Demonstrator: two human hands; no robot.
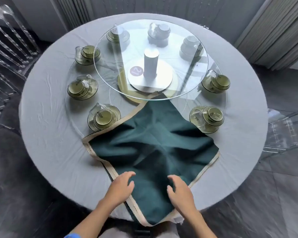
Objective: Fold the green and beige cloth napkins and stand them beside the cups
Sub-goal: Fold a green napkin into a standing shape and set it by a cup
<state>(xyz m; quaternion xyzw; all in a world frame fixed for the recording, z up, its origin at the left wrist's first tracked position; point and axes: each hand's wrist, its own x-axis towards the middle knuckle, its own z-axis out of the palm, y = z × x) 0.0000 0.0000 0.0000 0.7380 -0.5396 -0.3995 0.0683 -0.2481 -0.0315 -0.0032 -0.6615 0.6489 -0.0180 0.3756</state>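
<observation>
Head view: rumpled green napkin (153,148), beige-edged, spread diamond-wise; left hand (122,184) and right hand (179,189) grip wide, holding nothing.

Shown are one green napkin (151,145) with a beige border, five green cup sets (103,116), three white cup sets (159,32), one glass turntable (187,86), two hands (121,184).

Napkin (153,148) spread corner-on over table (50,152) edge.
Both hands (122,186) (180,191) on its near corner; cups (103,117) (207,117) flank beyond.
</observation>
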